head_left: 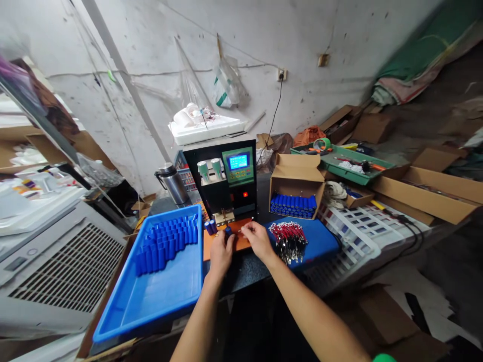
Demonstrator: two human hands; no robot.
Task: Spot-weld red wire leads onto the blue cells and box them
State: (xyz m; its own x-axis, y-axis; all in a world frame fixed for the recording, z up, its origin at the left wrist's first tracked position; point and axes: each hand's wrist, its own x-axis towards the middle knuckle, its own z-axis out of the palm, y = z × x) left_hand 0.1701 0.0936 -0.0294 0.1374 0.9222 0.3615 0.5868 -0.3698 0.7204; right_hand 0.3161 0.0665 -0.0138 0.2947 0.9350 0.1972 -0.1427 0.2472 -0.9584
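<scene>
My left hand (221, 251) rests on an orange mat (241, 242) in front of a black spot welder (226, 181), fingers closed around a blue battery cell (228, 232). My right hand (256, 237) sits just right of it, pinching something small and thin at the cell; what it pinches is too small to tell. Two more blue cells (210, 227) stand upright at the welder's base. A bundle of red-ended wires (289, 240) lies on a blue pad (320, 241) to the right.
A blue tray (151, 296) with several upright blue cells (168, 242) sits left. A cardboard box (296, 186) of blue cells stands behind right. A steel jug (173, 183), a green tray of tools (343, 163), open cartons and a grey appliance (49, 261) surround the bench.
</scene>
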